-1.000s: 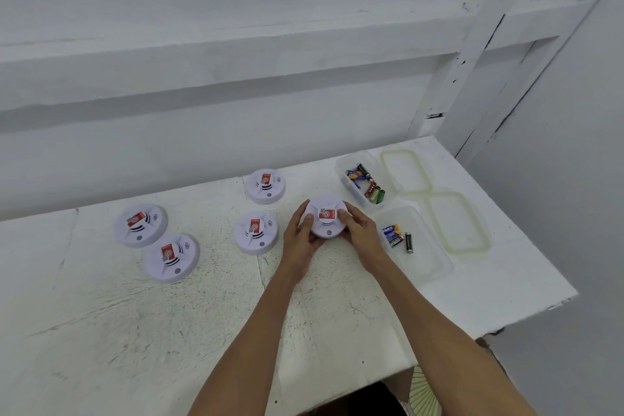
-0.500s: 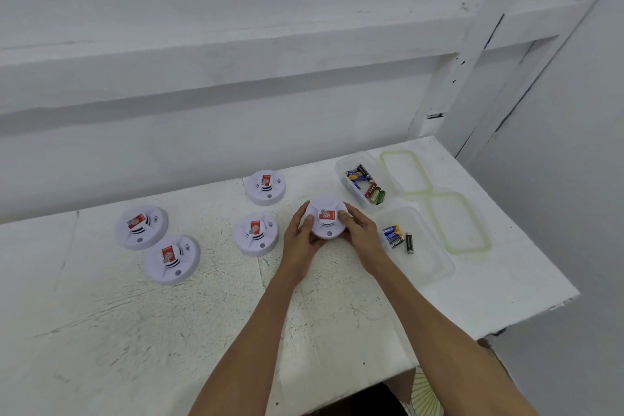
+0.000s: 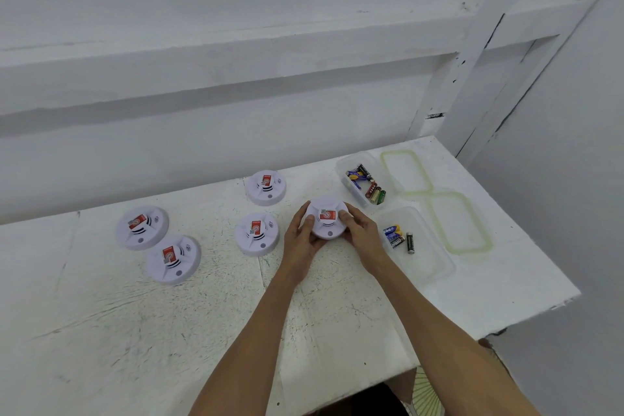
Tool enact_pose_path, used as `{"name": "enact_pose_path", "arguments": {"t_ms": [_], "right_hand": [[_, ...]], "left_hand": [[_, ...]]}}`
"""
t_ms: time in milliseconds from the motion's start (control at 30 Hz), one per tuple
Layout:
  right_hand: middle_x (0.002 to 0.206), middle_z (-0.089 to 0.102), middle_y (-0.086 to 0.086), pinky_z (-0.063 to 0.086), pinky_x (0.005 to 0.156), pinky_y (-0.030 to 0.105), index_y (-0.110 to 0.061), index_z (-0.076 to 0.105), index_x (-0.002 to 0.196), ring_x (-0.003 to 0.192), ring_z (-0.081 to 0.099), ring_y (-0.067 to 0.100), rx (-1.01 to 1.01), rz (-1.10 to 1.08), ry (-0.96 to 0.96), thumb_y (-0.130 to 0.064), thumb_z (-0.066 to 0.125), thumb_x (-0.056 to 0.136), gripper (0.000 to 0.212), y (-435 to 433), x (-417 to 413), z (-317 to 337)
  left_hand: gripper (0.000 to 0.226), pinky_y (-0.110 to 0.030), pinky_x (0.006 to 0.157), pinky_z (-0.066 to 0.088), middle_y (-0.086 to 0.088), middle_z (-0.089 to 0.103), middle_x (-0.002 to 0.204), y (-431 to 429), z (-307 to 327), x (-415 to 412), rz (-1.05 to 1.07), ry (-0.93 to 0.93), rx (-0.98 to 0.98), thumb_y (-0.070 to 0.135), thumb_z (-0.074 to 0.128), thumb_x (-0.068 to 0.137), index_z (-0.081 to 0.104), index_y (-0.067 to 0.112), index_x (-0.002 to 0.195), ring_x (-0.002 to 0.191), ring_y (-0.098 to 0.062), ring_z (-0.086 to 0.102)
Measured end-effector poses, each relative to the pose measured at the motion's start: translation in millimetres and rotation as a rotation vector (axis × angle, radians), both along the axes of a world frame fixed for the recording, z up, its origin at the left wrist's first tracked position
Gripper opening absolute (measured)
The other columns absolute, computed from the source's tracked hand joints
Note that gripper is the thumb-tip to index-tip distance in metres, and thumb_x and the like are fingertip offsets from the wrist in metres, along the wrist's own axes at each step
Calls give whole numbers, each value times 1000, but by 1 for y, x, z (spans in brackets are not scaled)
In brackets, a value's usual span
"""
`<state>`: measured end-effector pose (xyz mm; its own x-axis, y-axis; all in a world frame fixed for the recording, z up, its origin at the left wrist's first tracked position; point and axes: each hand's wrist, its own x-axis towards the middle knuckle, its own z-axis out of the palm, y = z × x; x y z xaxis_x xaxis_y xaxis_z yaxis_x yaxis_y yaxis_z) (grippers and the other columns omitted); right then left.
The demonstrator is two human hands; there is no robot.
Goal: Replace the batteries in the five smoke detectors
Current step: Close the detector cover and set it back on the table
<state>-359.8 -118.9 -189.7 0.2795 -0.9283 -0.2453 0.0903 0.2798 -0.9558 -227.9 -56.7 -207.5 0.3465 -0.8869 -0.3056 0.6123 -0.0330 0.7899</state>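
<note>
Several round white smoke detectors with red labels lie on the white table (image 3: pixel 101 331). My left hand (image 3: pixel 300 240) and my right hand (image 3: pixel 363 233) grip one detector (image 3: pixel 327 218) from both sides, fingers curled over its rim. Another detector (image 3: pixel 257 234) sits just left of my left hand, one more (image 3: pixel 266 187) behind it. Two detectors (image 3: pixel 141 227) (image 3: pixel 173 259) lie at the far left. A clear tub (image 3: pixel 351 191) holds several batteries (image 3: pixel 366 181). A nearer clear tub (image 3: pixel 432 263) holds a few batteries (image 3: pixel 398 236).
Two clear lids with green rims (image 3: pixel 405 172) (image 3: pixel 459 223) lie on the table's right side behind the tubs. The table's right edge and near-right corner (image 3: pixel 570 294) drop off to the floor. A white wall with ledges stands behind.
Both hands keep their grip on the same detector; its red label has turned slightly between the frames. Nothing else on the table moved.
</note>
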Motion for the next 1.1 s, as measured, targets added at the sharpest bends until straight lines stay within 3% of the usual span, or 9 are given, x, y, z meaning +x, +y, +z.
{"name": "enact_pose_path", "arguments": {"t_ms": [1100], "right_hand": [[121,72,5,54,100,45,-12,64,132,113,69,22,-5,9,2,-18,60,100,33,0,0,0]], "left_hand": [[41,-42,89,62,-9,67,140,-1,-1,1,-2,8,0,17,54,107,53,21,148,125,-28,67]]}}
